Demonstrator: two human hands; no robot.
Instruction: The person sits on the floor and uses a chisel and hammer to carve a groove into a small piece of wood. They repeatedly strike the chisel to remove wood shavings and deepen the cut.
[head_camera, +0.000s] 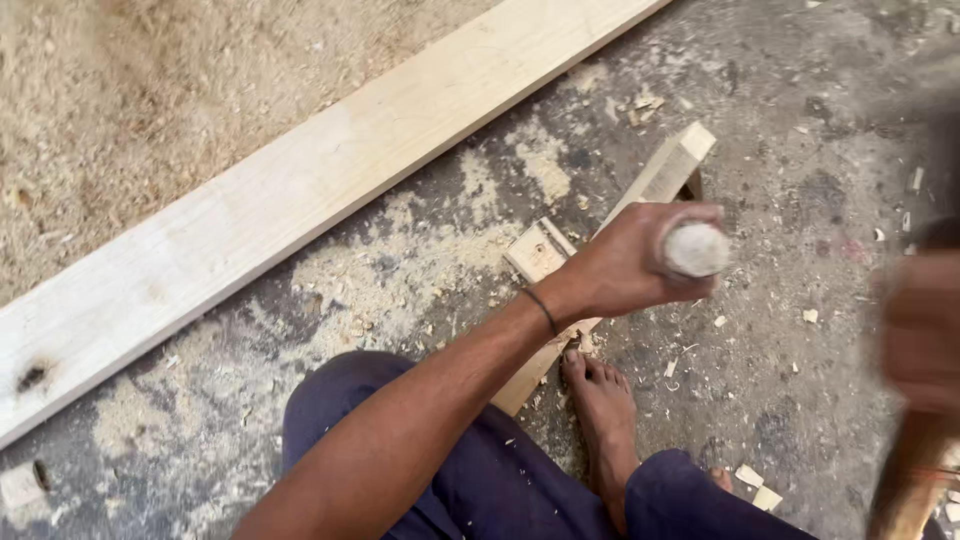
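Nearest the camera is the left forearm, rising from dark blue trousers (480, 480) toward the left hand (625, 270), whose grip is wrapped tight round a chisel handle (697, 249); only the rounded pale butt end shows past the fingers, and the blade below is hidden by the fist. The handle points roughly up toward the camera, so its struck end faces the open air to the right.

Straight beneath the fist lies a narrow wooden workpiece (668, 172), its long axis running from lower left to upper right, with a small square offcut (539, 249) lying just beside its left edge. A bare foot (600, 400) presses on its near end.

At the right edge the right hand (920, 330) is a blur, closed round a wooden mallet handle (910, 480); it stands level with the chisel's butt and well apart from it, with nothing between them.

To the left, a long pale plank (300, 190) runs parallel to the workpiece, separate from it. Sawdust and chips cover the concrete floor (780, 380); the ground right of the workpiece holds only chips.
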